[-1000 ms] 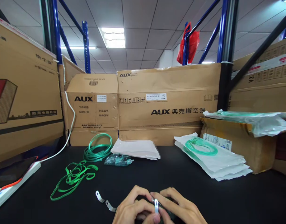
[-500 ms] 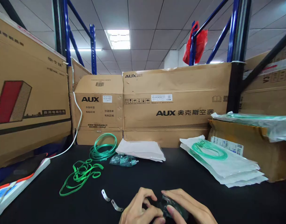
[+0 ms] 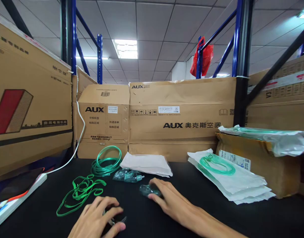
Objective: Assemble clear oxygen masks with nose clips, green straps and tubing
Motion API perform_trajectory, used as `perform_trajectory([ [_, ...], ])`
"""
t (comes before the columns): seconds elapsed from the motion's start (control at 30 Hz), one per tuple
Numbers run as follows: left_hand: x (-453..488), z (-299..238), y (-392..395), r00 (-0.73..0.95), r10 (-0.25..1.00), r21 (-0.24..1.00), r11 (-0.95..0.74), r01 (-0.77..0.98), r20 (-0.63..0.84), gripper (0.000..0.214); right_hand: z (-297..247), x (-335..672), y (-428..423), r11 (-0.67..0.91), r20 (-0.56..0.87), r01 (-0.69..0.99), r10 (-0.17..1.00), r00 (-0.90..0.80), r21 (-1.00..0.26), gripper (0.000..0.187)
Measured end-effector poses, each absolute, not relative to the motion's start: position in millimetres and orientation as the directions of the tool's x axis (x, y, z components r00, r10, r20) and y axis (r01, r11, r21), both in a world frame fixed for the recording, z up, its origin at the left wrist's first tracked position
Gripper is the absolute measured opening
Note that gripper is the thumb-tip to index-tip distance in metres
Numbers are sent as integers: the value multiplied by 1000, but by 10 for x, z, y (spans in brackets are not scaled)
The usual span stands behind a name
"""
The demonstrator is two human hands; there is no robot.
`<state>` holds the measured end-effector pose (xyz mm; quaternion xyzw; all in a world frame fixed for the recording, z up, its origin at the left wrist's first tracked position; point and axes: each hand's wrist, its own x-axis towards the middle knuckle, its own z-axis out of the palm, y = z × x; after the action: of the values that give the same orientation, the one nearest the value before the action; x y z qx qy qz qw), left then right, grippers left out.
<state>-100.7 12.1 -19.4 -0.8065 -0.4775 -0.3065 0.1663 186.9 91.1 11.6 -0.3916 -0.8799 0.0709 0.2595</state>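
My right hand (image 3: 164, 195) grips a clear, greenish plastic mask (image 3: 147, 190) between thumb and fingers, low over the black table. Behind it lies another clear plastic mask (image 3: 128, 175) with a pale connector. My left hand (image 3: 99, 213) reaches down near the front edge, its fingers curved and spread around small bent metal strips (image 3: 111, 221). Thumb and index finger are apart, with a shiny piece between them; the fingers partly hide the strips. Green elastic bands (image 3: 79, 195) lie in a tangle beyond my left hand.
Coiled green tubing (image 3: 107, 162) and a white packet stack (image 3: 147, 164) lie at the back. On the right are white packets (image 3: 243, 185) with a tubing coil on top, and an opened carton (image 3: 281, 175). Large cardboard boxes (image 3: 181, 112) wall the back.
My hands have parted. The right hand has moved forward and left with the mask, towards the other mask; the left has moved left onto the metal strips.
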Motion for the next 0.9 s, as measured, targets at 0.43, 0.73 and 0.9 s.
perform_trajectory([
  [0.43, -1144, 277, 1538, 101, 985, 476, -155, 866, 138, 44, -27, 1587, 1419, 767, 548, 627, 585, -598, -135, 25],
  [0.73, -1324, 335, 1545, 430, 901, 516, -343, 785, -55, 23, -33, 1527, 1271, 787, 545, 606, 561, -623, -118, 24],
  [0.9, -1411, 409, 1610, 398, 915, 471, -325, 820, -62, 24, 34, 1451, 1258, 766, 539, 639, 569, -621, -74, 26],
])
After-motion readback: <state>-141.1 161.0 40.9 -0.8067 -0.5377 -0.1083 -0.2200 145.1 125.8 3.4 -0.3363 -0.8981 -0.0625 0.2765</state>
